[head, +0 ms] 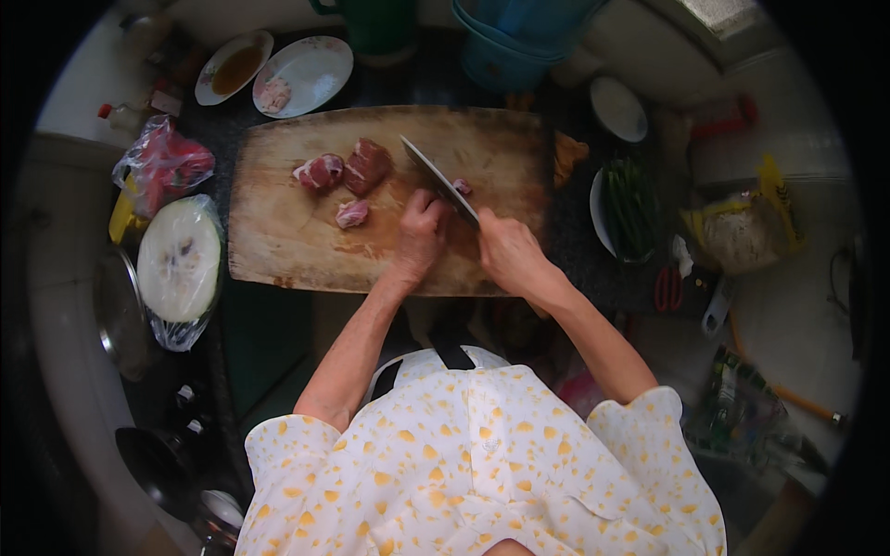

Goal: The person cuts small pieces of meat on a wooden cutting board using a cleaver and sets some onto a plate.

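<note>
My right hand (511, 251) grips a kitchen knife (439, 182) by its handle, the blade slanting up and left over a worn wooden cutting board (278, 243). Close against the blade's left side is my left hand (423, 229), its fingers curled; whether anything is held under them is hidden. Just right of the blade lies a small piece of raw meat (462, 186). Farther left on the board are a large dark red chunk of meat (367, 167), a fat-streaked chunk of meat (322, 172) touching or nearly touching it, and a smaller pale pink piece (352, 214).
Beyond the board stand an oval plate (316, 73) with pale meat bits, a dish of brown liquid (238, 71) and blue plastic buckets (511, 59). A wrapped cut winter melon (179, 260) lies left. Right are a bowl of green vegetables (627, 208) and red-handled scissors (668, 288).
</note>
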